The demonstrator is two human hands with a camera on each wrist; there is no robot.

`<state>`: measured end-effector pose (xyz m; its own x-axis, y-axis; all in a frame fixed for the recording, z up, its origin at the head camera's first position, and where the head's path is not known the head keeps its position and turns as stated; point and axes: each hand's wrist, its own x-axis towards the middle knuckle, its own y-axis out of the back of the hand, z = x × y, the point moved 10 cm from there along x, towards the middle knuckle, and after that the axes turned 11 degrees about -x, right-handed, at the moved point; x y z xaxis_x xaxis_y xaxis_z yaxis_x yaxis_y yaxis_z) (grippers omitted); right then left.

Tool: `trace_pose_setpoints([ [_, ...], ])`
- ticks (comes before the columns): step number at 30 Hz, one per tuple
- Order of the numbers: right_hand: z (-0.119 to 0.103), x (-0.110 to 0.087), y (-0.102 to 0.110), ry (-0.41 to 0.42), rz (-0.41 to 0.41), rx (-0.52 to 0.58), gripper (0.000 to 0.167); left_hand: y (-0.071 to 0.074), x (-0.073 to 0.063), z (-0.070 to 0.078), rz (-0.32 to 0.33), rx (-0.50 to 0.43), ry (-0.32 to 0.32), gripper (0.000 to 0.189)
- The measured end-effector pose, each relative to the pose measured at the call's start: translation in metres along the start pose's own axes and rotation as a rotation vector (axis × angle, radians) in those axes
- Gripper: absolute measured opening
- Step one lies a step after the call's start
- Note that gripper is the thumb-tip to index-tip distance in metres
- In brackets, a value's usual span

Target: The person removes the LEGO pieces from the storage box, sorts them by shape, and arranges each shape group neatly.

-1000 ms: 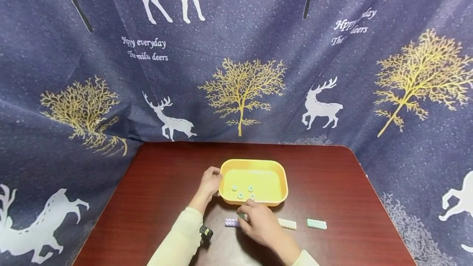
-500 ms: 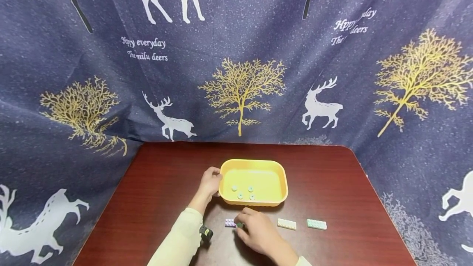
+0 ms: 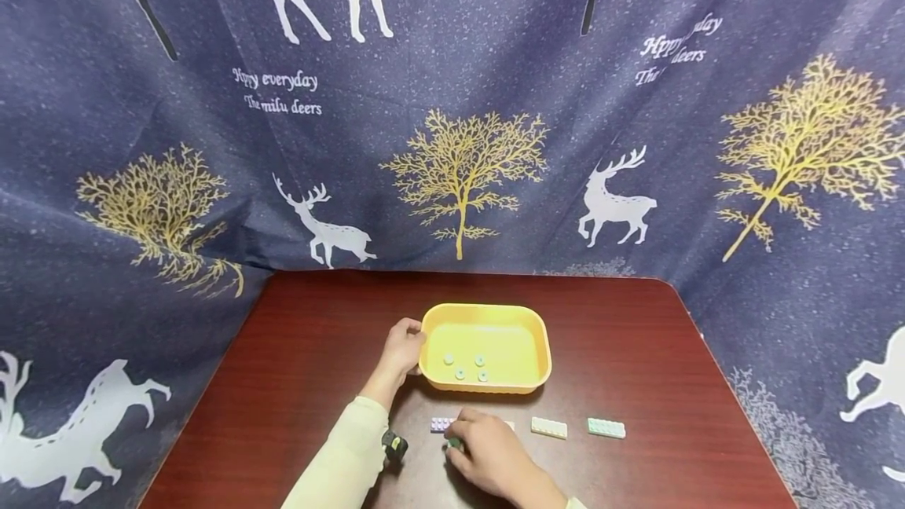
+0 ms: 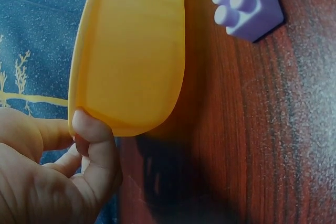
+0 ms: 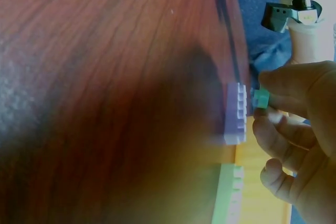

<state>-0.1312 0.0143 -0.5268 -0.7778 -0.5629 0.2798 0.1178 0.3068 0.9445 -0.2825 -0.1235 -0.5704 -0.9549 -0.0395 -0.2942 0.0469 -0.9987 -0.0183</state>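
My left hand (image 3: 404,348) grips the left end of a yellow plastic basin (image 3: 488,309), its thumb and fingers on the rim (image 4: 84,51) in the left wrist view. Several small round pale pieces (image 3: 479,360) lie on the basin's floor. Just in front of the basin, my right hand (image 3: 488,446) pinches a small green piece (image 5: 261,98) between thumb and fingertips. A purple studded toy brick (image 3: 441,425) lies right beside those fingertips, partly covered by the hand in the head view. In the right wrist view the green piece is close to the brick's studded side.
To the right lie a cream studded brick (image 3: 549,428) and a mint green one (image 3: 606,428), in a row with the purple brick. The right wrist view shows a pale green brick (image 5: 224,195) beside the purple one. A patterned cloth (image 3: 459,61) hangs behind the dark red table (image 3: 332,313).
My right hand has drawn back from the basin's front edge toward me, keeping the green piece. More of the bricks to its right shows now. The left hand and basin stay put.
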Motion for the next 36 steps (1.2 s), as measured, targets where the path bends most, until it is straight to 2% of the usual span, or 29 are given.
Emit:
trace_pose_setpoints([
  [12, -0.002, -0.003, -0.013, 0.009, -0.052, -0.027, 0.007, 0.0, 0.002, 0.0, -0.006, -0.004, 0.0, 0.028],
  [22, -0.004, -0.004, -0.02, 0.02, -0.079, -0.066, 0.011, 0.0, 0.003, -0.002, -0.004, -0.007, 0.011, 0.028],
  [36, -0.004, -0.007, -0.022, 0.03, -0.06, -0.064, 0.013, 0.0, 0.002, 0.0, -0.001, -0.007, 0.008, 0.029],
])
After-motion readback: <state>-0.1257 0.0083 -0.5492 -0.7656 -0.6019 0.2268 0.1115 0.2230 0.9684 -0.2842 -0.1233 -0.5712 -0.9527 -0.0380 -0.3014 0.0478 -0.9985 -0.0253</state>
